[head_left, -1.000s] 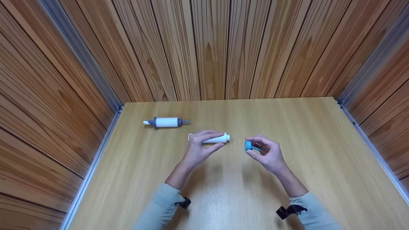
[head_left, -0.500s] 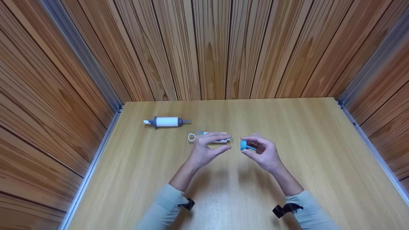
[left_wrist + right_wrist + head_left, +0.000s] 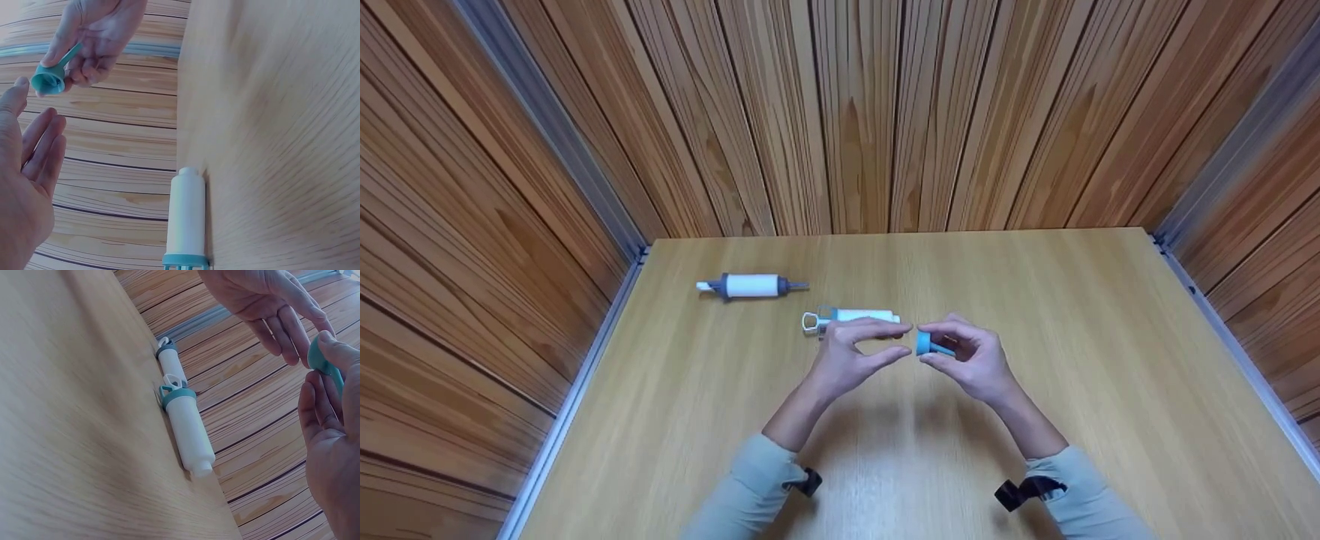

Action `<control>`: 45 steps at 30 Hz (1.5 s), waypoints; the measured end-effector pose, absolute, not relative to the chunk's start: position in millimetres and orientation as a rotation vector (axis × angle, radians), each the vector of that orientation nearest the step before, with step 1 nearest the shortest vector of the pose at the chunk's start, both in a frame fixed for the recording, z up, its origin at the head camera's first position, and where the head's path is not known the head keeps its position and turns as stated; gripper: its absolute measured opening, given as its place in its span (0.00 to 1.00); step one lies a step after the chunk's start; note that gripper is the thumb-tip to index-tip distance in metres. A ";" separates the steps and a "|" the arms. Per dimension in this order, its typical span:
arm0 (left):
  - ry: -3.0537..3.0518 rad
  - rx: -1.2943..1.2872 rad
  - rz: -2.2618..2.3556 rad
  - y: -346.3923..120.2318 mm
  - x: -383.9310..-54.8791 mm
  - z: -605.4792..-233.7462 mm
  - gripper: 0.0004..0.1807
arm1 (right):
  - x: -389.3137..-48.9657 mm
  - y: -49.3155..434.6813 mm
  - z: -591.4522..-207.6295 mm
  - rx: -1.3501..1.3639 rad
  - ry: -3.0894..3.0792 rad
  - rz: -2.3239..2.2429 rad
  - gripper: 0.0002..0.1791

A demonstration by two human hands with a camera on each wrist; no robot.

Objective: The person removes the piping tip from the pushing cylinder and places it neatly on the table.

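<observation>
Head view, centre of the frame: the fingers of the right hand [image 3: 971,357] pinch a small blue cup [image 3: 924,344] by its sides, its stem pointing back toward the palm and its hollow mouth turned to the left hand [image 3: 849,365], whose thumb and forefinger stand parted around nothing, their tips just beside the cup's mouth. Both hands are raised off the bench [image 3: 1080,315]. Just beyond the left fingers, near mid-frame, a white-and-teal syringe [image 3: 867,316] lies flat, nozzle to the right; farther out, upper left of centre, lies a grey-and-white syringe [image 3: 751,286]. The pinch looks light, so a nudge from the left fingertips could tip the cup or knock it loose, and lowering the left hand carelessly could roll the nearer syringe. Its near edge is partly covered by the left forefinger in the head view, and its handle is cut off at the bottom of the left wrist view. Each wrist view crops its own hand at the side. Contact between left fingertips and cup is hard to judge, though the left wrist view suggests a small gap.
</observation>
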State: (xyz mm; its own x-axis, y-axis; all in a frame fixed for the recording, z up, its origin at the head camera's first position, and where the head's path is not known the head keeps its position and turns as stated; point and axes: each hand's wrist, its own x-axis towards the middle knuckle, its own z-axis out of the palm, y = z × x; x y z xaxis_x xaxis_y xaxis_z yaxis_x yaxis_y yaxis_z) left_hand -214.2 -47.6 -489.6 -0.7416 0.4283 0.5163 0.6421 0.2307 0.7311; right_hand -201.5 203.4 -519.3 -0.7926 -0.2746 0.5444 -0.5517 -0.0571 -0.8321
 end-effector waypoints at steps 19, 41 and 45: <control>-2.309 -1.037 -1.573 -43.6 -211.3 -490.8 0.19 | -201.7 197.1 -519.1 0.911 -1.982 1.989 0.23; -2.304 -1.017 -1.562 -43.0 -211.0 -488.3 0.17 | -200.2 196.5 -519.3 0.929 -1.964 1.984 0.24; -2.292 -1.023 -1.562 -42.4 -211.9 -488.8 0.16 | -200.9 196.0 -519.4 0.940 -1.939 2.011 0.24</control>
